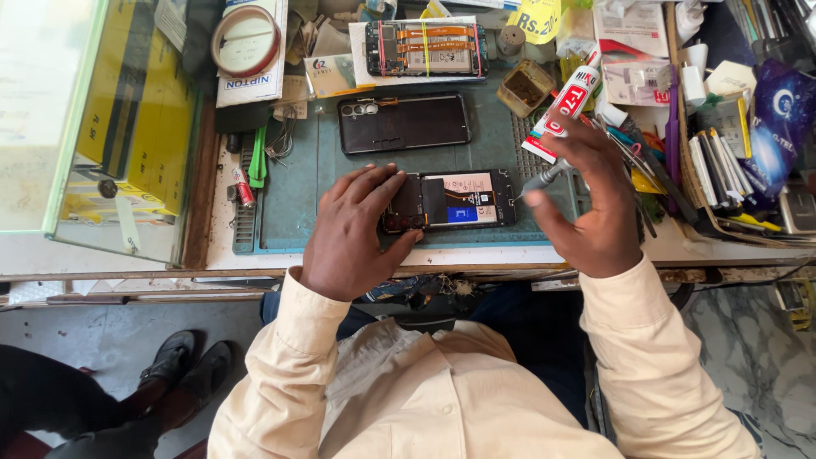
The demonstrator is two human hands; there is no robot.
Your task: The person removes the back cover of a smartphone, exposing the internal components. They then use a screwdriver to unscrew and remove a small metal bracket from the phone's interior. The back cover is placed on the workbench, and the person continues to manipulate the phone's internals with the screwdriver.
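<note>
On the green work mat (306, 183), the left hand (353, 229) lies flat with fingers spread over the opened phone (455, 201), apparently to steady it, while the right hand (595, 208) pinches the adhesive tube (559, 115), nozzle angled toward the phone's right edge.

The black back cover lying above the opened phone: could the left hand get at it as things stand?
Probably yes. The left hand rests on the opened phone, and the black back cover lies just beyond it on the mat, with nothing between them.
</note>
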